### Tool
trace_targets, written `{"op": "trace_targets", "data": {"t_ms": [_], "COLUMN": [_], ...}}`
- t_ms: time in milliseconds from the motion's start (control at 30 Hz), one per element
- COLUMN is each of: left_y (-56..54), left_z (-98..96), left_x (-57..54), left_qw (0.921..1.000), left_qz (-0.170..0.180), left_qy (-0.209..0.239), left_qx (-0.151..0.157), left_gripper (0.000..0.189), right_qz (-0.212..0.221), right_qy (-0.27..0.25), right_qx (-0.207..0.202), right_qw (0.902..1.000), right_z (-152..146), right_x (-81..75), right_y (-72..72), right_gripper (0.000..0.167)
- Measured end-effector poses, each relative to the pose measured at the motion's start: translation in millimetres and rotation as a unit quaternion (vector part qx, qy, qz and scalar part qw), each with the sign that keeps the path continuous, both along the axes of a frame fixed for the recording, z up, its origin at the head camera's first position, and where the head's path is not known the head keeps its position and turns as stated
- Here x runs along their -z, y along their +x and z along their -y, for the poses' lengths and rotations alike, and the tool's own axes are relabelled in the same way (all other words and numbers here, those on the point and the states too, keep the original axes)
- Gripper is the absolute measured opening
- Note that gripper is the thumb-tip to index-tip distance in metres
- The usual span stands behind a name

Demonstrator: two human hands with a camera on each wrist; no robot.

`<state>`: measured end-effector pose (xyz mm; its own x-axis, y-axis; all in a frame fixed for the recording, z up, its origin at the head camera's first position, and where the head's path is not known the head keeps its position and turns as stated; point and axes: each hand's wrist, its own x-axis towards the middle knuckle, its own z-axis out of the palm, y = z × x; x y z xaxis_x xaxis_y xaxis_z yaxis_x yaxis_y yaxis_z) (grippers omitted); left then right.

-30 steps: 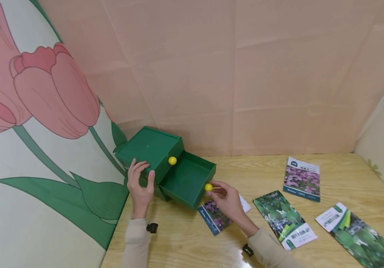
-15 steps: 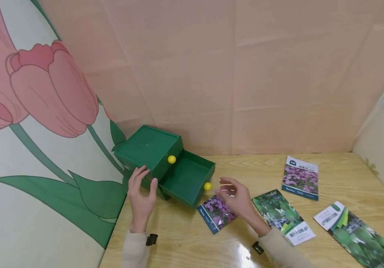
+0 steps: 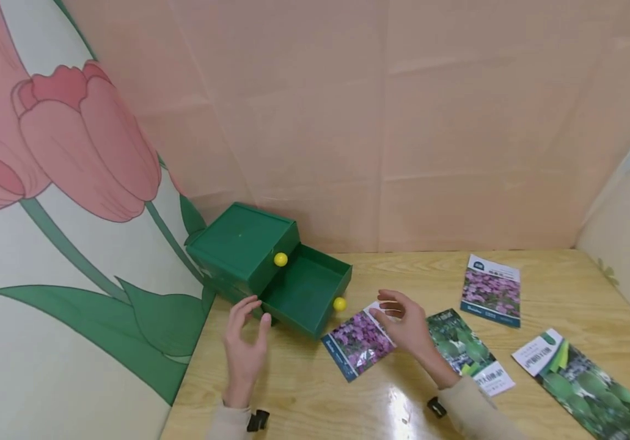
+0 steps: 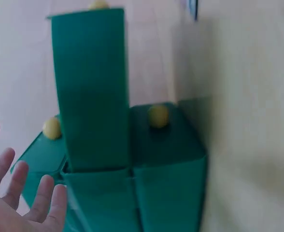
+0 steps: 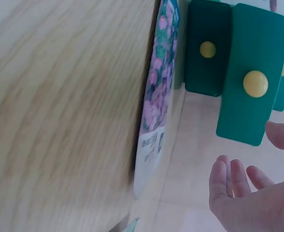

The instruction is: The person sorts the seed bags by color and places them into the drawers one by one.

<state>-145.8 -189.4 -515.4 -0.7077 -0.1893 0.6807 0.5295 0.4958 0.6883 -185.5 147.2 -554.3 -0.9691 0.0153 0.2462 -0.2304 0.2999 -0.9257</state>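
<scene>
A green drawer cabinet [image 3: 240,244] stands at the left of the table. Its middle drawer [image 3: 298,308] is pulled out, with a yellow round knob [image 3: 339,304] on the front; no contents show inside. My left hand [image 3: 245,357] is held up in front of the cabinet's near side, fingers spread and holding nothing. My right hand [image 3: 407,327] hovers to the right of the drawer, fingers loosely bent and nothing in them. Below it lies a packet with pink flowers [image 3: 360,343], its white end partly covered by the hand in the head view.
Right of my right hand lie a green packet [image 3: 452,336], a second pink-flowered packet [image 3: 490,293] and another green packet [image 3: 592,388]. The cabinet's back corner is close to the tulip-printed wall [image 3: 95,146]. A pink sheet [image 3: 430,153] hangs behind the table.
My right hand has let go of the drawer's yellow knob and moved right, uncovering most of the flower packet. My left hand has come off the cabinet, moving down and right. The drawer stays out.
</scene>
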Motion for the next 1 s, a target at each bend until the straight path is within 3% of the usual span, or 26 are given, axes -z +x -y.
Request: {"op": "trace_targets", "data": {"t_ms": [167,333,467,667,767,1000], "left_y": [11.2,22.1,28.8,38.2,41.7,42.8], "left_z": [-12.9,-24.2,-31.5,-43.3,-49.6,-60.9], "left_x": [16.2,28.6,32.3,32.0,32.6,37.7], "left_qw": [0.9985,0.9855,0.9625,0.9168,0.8996,0.8710], "left_qz": [0.039,0.134,0.225,0.341,0.376,0.438], "left_qy": [0.038,0.104,0.151,0.205,0.213,0.194], "left_qx": [-0.001,-0.005,-0.007,0.037,0.060,0.109], "left_gripper": [0.023,0.020,0.018,0.026,0.032,0.045], "right_qz": [0.011,0.014,0.011,0.013,0.032,0.076], "right_qy": [0.014,0.028,0.037,0.077,0.098,0.123], "right_qx": [0.006,0.001,-0.003,-0.003,-0.007,-0.017], "right_qw": [0.9998,0.9995,0.9992,0.9970,0.9947,0.9894], "right_z": [-8,-13,-16,-18,-19,-18], "right_x": [4.7,10.7,13.9,18.0,20.9,19.0], "right_y": [1.6,2.9,3.0,2.6,1.4,3.3], "right_gripper": [0.047,0.048,0.046,0.048,0.051,0.052]}}
